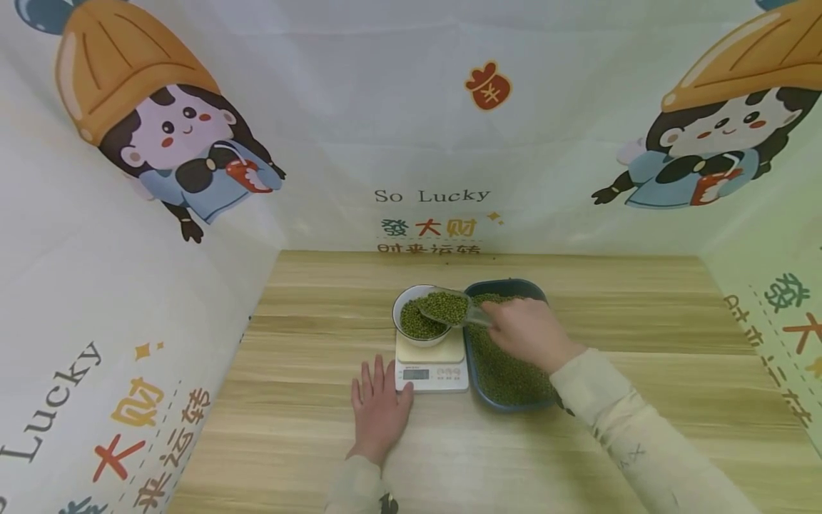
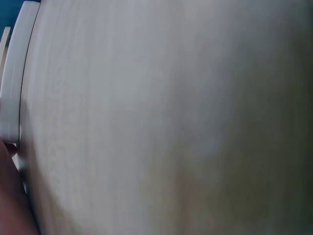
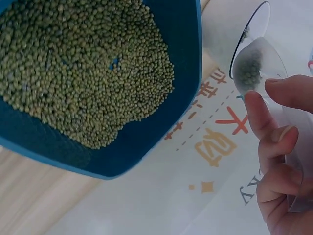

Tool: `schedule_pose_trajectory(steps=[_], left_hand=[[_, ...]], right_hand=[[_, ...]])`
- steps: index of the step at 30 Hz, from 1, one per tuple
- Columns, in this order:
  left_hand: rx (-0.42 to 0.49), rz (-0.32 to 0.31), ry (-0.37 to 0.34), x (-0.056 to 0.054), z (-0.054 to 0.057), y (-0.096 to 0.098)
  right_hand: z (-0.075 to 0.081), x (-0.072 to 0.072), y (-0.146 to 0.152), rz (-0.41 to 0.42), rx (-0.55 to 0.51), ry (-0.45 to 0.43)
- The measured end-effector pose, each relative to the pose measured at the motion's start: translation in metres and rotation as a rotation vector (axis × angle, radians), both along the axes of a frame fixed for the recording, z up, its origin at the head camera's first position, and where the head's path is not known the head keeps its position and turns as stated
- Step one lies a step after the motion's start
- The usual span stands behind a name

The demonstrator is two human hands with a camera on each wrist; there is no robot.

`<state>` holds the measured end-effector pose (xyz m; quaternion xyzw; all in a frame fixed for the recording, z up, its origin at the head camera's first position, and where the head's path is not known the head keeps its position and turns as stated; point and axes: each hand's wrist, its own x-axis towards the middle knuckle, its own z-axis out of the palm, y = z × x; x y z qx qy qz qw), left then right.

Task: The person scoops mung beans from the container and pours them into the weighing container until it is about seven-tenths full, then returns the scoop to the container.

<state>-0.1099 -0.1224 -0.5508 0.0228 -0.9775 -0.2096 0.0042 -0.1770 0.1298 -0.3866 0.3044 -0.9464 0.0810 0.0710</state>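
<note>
A clear scoop loaded with green mung beans is gripped by its handle in my right hand. It is held over a white, dark-rimmed bowl with mung beans inside. Under the bowl is a kitchen scale, its display too small to read. My left hand lies flat at the scale's left side, fingers straight, thumb at its front corner. In the right wrist view, fingers and thumb curl round the handle of the scoop.
Right of the scale stands a blue tub holding many mung beans, partly behind my right forearm. A wooden table carries everything. Printed cloth hangs behind it and along both sides.
</note>
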Motion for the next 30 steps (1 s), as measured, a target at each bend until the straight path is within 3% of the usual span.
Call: schedule_pose_trajectory(steps=[17,30], left_hand=[[-0.001,0.008,-0.03,0.001,-0.002,-0.001],[0.007,-0.006,-0.01,0.0,-0.001,-0.002]], right_hand=[[0.015,-0.005,-0.006,0.047,0.127,0.074],[0.025,-0.008,-0.011,0.081,0.217,0.132]])
